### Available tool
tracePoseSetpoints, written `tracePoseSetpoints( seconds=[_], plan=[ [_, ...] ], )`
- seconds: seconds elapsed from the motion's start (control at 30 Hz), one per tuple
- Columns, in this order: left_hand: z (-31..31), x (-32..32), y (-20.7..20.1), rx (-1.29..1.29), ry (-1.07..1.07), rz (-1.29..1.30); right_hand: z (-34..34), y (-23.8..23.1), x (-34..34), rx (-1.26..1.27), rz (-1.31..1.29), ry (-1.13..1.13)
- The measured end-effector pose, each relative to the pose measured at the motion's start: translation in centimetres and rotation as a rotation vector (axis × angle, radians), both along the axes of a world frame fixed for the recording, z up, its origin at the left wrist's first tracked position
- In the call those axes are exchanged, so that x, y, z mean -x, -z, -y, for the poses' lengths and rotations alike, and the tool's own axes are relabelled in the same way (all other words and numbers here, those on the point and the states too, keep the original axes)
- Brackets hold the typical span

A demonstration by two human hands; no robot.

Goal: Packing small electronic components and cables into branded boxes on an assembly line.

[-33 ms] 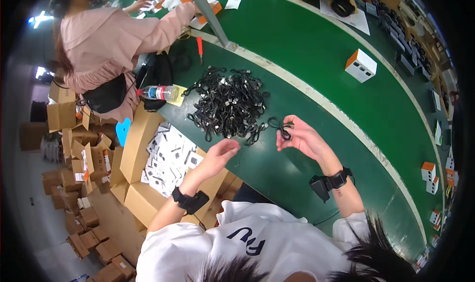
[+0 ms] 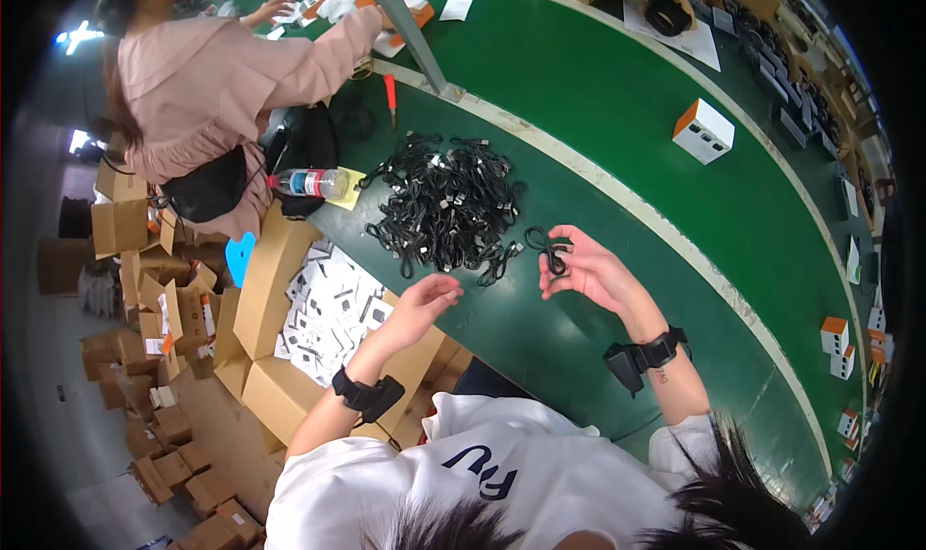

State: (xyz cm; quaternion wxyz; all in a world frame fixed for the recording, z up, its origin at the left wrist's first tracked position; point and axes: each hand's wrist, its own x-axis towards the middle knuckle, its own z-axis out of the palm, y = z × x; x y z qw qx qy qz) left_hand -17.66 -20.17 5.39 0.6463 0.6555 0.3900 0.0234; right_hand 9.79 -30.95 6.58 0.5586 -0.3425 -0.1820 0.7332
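Observation:
My right hand (image 2: 590, 272) pinches a small looped black cable (image 2: 548, 248) between thumb and fingers, over the dark green table just right of the cable pile. That pile of bundled black cables (image 2: 446, 203), with several silvery plug ends showing, lies in front of me. My left hand (image 2: 424, 309) hovers near the pile's lower edge, its fingers loosely bent and nothing visible in them. Below and left of this hand stands an open cardboard box (image 2: 273, 285) holding many white printed packets (image 2: 333, 314).
A green conveyor belt (image 2: 579, 78) curves past the table, carrying a white and orange box (image 2: 703, 132). Left of the pile lie a plastic bottle (image 2: 313, 182) and a red-handled tool (image 2: 390, 92). A co-worker in pink (image 2: 212, 78) handles small boxes beyond. Cardboard boxes (image 2: 174, 425) cover the floor.
My left hand has shifted very slightly to the left. The right hand keeps its hold on the looped cable, almost still.

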Motion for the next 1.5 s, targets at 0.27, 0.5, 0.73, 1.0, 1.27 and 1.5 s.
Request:
tracePoseSetpoints(
  seconds=[0.27, 0.5, 0.73, 1.0, 1.27, 1.5],
  plan=[
    [-6.8, -1.0, -0.9, 0.095, -0.099, 0.049, -4.4, 2.4, -2.5, 0.006, -0.235, -0.055],
    [-19.5, -4.6, -1.5, -0.027, -0.233, 0.189, -13.8, 0.8, -5.7, 0.096, 0.379, 0.091],
    [-35.9, -11.7, 7.2, -0.4, -0.307, 0.115, -29.6, 4.7, -11.6, 0.005, 1.553, 0.15],
    [-43.8, -19.9, 13.5, -1.152, 0.153, 0.37, -48.2, 12.3, -15.3, 0.031, 1.619, 0.418],
    [-44.1, -21.7, 15.8, -1.227, 0.106, 0.166, -54.7, 18.1, -15.7, 0.019, 1.992, 0.678],
    [-44.3, -21.5, 14.8, -1.046, 0.09, 0.132, -58.7, 18.3, -16.0, -0.098, 1.878, 0.852]
  ],
)
